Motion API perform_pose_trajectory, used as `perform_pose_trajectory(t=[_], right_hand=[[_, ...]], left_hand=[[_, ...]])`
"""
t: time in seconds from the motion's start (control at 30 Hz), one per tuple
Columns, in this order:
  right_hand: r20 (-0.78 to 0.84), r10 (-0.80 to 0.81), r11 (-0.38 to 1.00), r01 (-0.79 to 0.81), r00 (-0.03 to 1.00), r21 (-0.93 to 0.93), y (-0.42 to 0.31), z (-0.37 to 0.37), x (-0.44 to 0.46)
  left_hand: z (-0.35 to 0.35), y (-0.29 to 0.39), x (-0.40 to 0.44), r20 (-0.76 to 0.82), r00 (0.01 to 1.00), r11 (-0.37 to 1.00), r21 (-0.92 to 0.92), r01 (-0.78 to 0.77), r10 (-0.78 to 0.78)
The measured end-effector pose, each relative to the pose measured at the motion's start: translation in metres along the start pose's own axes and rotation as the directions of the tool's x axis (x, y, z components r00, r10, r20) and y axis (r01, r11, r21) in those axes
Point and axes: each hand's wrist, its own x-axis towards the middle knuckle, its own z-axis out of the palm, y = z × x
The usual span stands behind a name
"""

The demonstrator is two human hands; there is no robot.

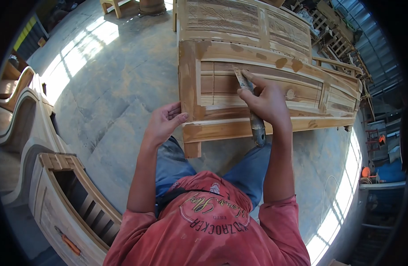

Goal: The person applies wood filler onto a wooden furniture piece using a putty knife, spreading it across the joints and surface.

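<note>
My right hand (269, 101) is closed around a putty knife (258, 128), its handle hanging down below the fist. The knife's blade lies on the upper part of a carved wooden furniture panel (226, 128), where brown filler patches mark the frame. At the panel's left edge is my left hand (165, 122), its fingers bent and thumb apart, fingertips against or very close to the wood. I cannot see anything held in it.
Behind the panel stands another carved wooden piece (221, 20). To the left are curved wooden furniture parts (29, 115) and a slatted wooden frame (95, 204) with an orange-handled tool (70, 244) on it. Stacked wooden pieces (337, 40) stand at the far right.
</note>
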Motion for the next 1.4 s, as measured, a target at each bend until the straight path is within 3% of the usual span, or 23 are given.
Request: perform_pose_trajectory(t=[0.1, 0.3, 0.43, 0.5, 0.53, 0.6, 0.77, 0.97, 1.1, 1.17, 1.3, 1.4], right_hand=[[0.006, 0.000, 0.968, -0.001, 1.000, 0.252, 0.024, 0.015, -0.035], [0.044, 0.128, 0.843, -0.132, 0.991, 0.521, 0.053, 0.033, -0.071], [-0.120, 0.119, 0.878, -0.048, 0.986, 0.476, 0.050, 0.046, -0.073], [-0.203, -0.073, 0.970, 0.116, 0.977, 0.211, 0.039, 0.053, -0.070], [-0.203, -0.072, 0.970, 0.116, 0.977, 0.212, 0.030, 0.057, -0.067], [-0.240, -0.182, 0.982, 0.187, 0.954, 0.001, 0.012, 0.067, -0.060], [-0.303, -0.256, 0.967, 0.246, 0.918, -0.072, -0.015, 0.091, -0.035], [-0.281, -0.268, 0.963, 0.245, 0.921, -0.114, -0.024, 0.102, -0.025], [-0.157, -0.240, 0.940, 0.190, 0.958, -0.283, -0.028, 0.098, -0.024], [-0.124, -0.282, 0.926, 0.236, 0.951, -0.295, -0.029, 0.087, -0.023], [-0.097, -0.315, 0.929, 0.286, 0.944, -0.234, -0.034, 0.063, -0.020], [-0.048, -0.213, 0.962, 0.201, 0.976, -0.187, -0.042, 0.063, -0.012]], left_hand=[[0.001, 0.000, -0.003, -0.012, 1.000, 1.000, -0.002, 0.004, -0.004], [-0.002, -0.004, 0.000, -0.013, 1.000, 1.000, 0.021, 0.007, -0.007], [0.001, 0.000, -0.002, -0.023, 1.000, 1.000, -0.006, 0.000, 0.000], [0.000, -0.001, -0.003, -0.028, 1.000, 1.000, -0.006, -0.002, 0.001], [0.000, -0.001, -0.002, -0.026, 1.000, 1.000, -0.006, -0.005, 0.005], [0.001, -0.002, -0.003, -0.015, 1.000, 1.000, -0.007, -0.007, 0.007], [-0.003, -0.006, 0.000, 0.001, 1.000, 1.000, -0.020, -0.020, 0.020], [-0.001, 0.001, -0.001, 0.031, 1.000, 0.999, -0.048, 0.005, -0.003], [-0.001, 0.000, -0.002, 0.034, 0.999, 0.999, -0.051, 0.001, 0.001], [0.000, -0.002, -0.002, 0.034, 0.999, 0.999, -0.053, -0.004, 0.006], [-0.002, -0.004, -0.002, 0.025, 0.999, 0.998, -0.052, -0.019, 0.020], [0.000, -0.001, -0.002, 0.019, 1.000, 0.999, -0.046, -0.007, 0.008]])
